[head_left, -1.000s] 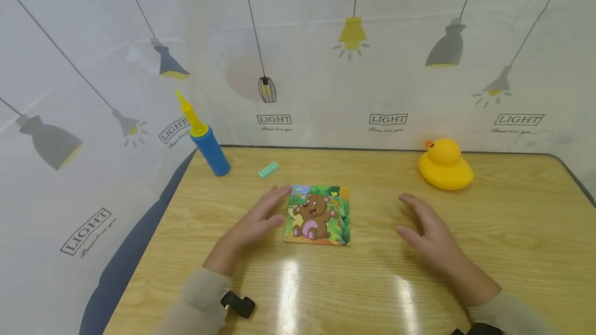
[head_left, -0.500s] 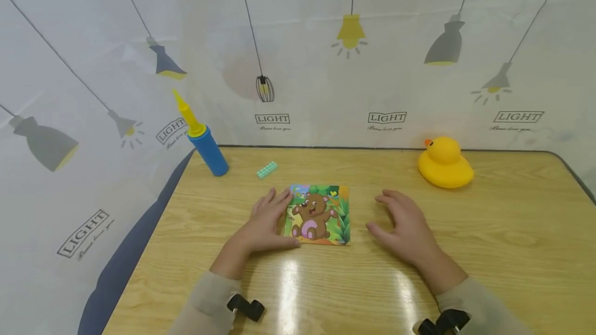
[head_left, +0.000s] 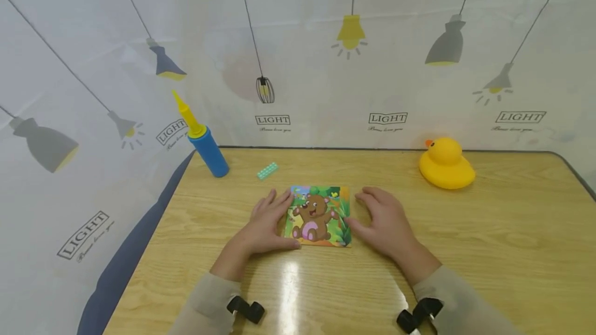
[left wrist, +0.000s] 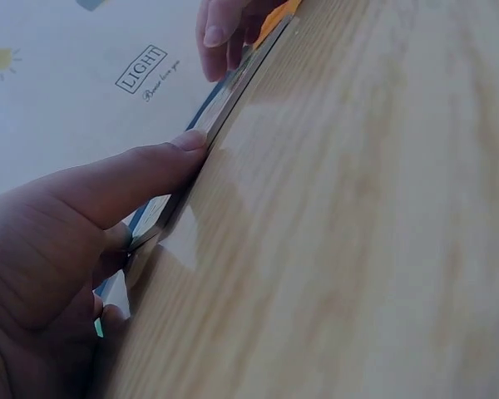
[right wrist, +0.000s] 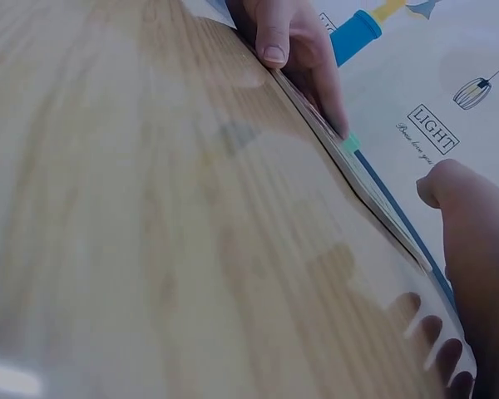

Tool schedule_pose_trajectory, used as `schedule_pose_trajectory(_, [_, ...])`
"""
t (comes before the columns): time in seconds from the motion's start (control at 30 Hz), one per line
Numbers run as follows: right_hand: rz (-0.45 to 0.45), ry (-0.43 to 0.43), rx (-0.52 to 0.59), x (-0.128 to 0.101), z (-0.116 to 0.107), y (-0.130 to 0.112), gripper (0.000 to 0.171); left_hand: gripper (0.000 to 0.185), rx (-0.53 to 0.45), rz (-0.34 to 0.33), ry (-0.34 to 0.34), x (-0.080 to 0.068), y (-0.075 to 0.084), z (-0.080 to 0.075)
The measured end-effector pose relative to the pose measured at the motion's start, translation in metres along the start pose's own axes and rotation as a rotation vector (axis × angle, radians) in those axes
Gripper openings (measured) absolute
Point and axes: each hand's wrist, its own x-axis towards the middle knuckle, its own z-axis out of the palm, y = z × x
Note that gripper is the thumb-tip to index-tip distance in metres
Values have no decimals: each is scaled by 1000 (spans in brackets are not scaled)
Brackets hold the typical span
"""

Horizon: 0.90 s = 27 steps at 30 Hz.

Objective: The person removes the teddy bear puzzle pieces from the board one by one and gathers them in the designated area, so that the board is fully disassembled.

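A flat square board (head_left: 317, 216) printed with a smiling brown bear lies face up on the wooden table, in the middle of the head view. My left hand (head_left: 266, 227) is spread at its left side, fingertips along the left edge and thumb at the near left corner. In the left wrist view, that thumb (left wrist: 154, 170) rests against the board's near edge. My right hand (head_left: 384, 225) is beside the right edge, fingers extended and thumb tip right at the border. The right wrist view shows the right thumb (right wrist: 466, 199) raised near the board's end.
A blue hand pump (head_left: 209, 151) with a yellow nozzle stands at the back left. Close to it lies a small mint-green studded strip (head_left: 267, 170). A yellow rubber duck (head_left: 446, 164) sits at the back right, before a lamp-patterned curtain (head_left: 316, 87).
My right hand has moved left to the board's right edge. The left hand has turned and spread, its thumb coming down to the near left corner. The board has stayed in place.
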Motion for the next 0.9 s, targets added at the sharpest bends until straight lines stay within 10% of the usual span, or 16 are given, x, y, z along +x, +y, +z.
schedule_pose_trajectory(0.9, [-153, 71, -28, 52, 46, -41, 43, 123, 25, -10, -7, 2, -5, 2])
